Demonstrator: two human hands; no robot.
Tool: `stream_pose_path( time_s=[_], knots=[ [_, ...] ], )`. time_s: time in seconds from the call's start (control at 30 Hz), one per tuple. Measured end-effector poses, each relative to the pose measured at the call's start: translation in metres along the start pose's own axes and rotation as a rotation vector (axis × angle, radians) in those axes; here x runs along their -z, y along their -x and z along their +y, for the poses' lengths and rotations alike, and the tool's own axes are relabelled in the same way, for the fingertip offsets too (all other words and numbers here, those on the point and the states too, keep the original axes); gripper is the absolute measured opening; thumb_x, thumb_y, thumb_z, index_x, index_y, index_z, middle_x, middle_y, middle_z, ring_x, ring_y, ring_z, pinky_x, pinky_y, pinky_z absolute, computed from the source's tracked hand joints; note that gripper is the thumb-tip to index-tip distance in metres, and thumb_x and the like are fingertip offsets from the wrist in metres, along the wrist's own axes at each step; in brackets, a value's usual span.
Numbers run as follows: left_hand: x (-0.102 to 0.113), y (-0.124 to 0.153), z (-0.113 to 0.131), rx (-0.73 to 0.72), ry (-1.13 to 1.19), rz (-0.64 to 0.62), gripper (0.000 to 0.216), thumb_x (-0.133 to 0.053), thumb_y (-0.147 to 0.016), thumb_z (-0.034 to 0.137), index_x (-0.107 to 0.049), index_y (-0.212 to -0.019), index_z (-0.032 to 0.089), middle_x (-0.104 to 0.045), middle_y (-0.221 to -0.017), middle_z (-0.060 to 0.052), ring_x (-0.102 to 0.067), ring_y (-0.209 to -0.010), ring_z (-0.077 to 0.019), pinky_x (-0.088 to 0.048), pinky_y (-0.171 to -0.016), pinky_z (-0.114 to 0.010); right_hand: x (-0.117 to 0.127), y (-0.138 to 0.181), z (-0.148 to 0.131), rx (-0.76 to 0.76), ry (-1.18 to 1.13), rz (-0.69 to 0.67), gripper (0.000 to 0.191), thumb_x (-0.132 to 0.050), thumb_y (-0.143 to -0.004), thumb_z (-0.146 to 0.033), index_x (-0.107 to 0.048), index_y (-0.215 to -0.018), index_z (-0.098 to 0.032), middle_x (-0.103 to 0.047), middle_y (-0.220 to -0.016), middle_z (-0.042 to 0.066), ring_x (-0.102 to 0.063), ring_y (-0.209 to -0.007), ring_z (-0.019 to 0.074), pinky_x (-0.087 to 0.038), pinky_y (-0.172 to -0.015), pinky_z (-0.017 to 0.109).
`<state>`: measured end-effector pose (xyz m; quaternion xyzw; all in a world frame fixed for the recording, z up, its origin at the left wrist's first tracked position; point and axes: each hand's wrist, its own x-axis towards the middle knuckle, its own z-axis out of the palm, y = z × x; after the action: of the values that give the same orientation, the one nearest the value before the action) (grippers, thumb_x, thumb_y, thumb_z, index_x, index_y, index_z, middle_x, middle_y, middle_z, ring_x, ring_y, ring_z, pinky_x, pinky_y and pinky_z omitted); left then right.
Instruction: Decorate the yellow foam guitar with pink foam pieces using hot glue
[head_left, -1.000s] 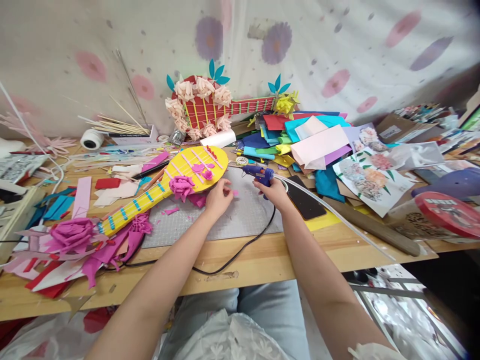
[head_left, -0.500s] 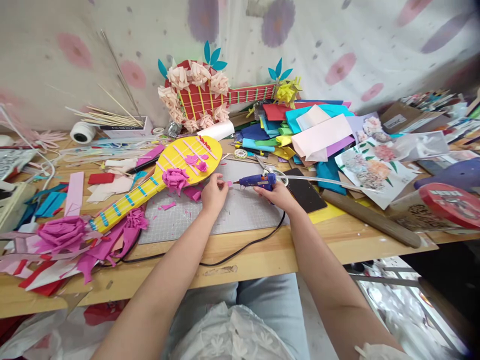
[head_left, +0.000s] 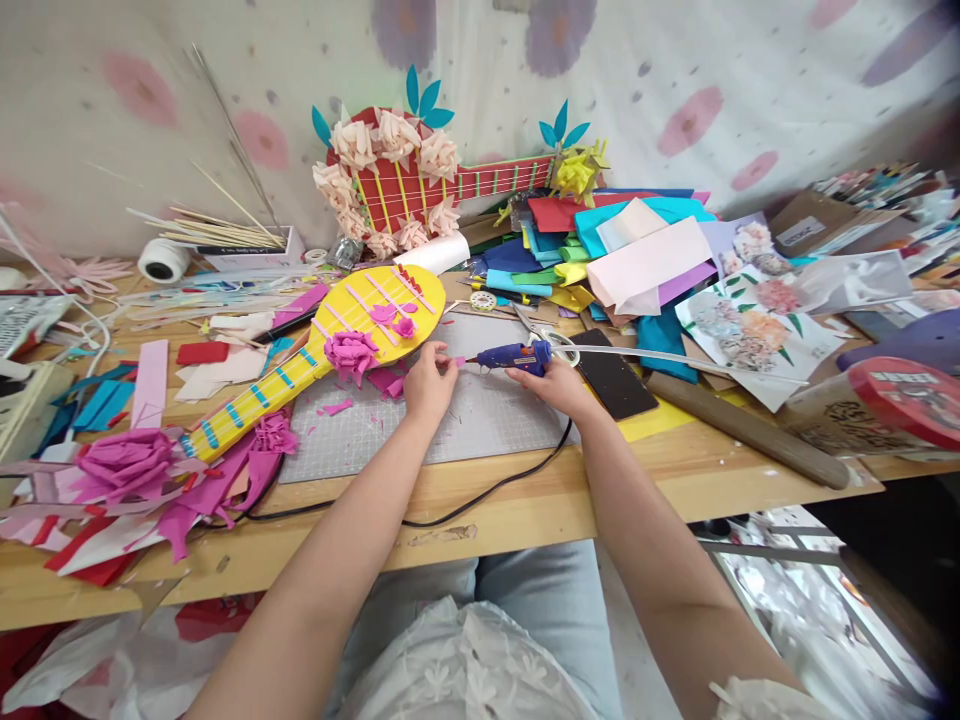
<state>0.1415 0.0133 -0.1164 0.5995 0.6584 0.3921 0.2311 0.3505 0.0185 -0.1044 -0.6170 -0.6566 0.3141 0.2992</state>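
Observation:
My left hand (head_left: 429, 385) pinches a small pink paper piece (head_left: 458, 361) above the grey cutting mat (head_left: 495, 420). My right hand (head_left: 555, 382) grips a blue glue gun (head_left: 514, 355), held level, with its nozzle pointing left at the pink piece. A clear glue stick (head_left: 675, 355) pokes out of the gun's back. Its black cord (head_left: 480, 495) loops over the table edge. Just left of my left hand lies a yellow paper guitar (head_left: 315, 350) with a pink paper flower (head_left: 350, 352) on its body.
A red paper guitar with cream flowers (head_left: 390, 185) leans on the wall. Coloured paper sheets (head_left: 630, 255) are piled at the right, with a black phone (head_left: 611, 380), a wooden rolling pin (head_left: 750, 430) and a red-lidded tub (head_left: 892, 415). Pink scraps and a paper rose (head_left: 124, 465) lie at the left.
The glue gun has swung from tilted upright to level, its nozzle brought to the pink piece in my left hand. The view has shifted slightly.

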Motion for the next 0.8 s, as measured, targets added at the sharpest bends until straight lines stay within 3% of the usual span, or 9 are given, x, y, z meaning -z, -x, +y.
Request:
stream_pose_path(
  time_s=[0.5,0.8],
  knots=[
    [-0.0032,-0.0005,-0.0018,-0.025,0.021,0.054,0.022,-0.058,-0.080,0.021,-0.055,-0.102,0.020,-0.072,-0.086,-0.003,-0.066,-0.084,-0.0188,-0.045,-0.076,-0.030,0.0008,0.0028,-0.0089,-0.012,0.032,-0.023,0.039,-0.064,-0.071,-0.055,-0.070,-0.081,-0.018,-0.064,-0.063,0.007,-0.065,-0.075,0.0267,-0.049,-0.067,0.035],
    [-0.0028,-0.0005,-0.0016,-0.043,0.032,0.056,0.022,-0.059,-0.080,0.021,-0.055,-0.101,0.020,-0.072,-0.085,-0.002,-0.066,-0.081,-0.0187,-0.043,-0.071,-0.029,-0.0035,-0.0014,-0.0058,-0.002,0.051,0.017,0.048,-0.065,-0.071,-0.055,-0.069,-0.100,-0.017,-0.063,-0.064,0.004,-0.065,-0.074,0.0253,-0.049,-0.069,0.035]
  ],
)
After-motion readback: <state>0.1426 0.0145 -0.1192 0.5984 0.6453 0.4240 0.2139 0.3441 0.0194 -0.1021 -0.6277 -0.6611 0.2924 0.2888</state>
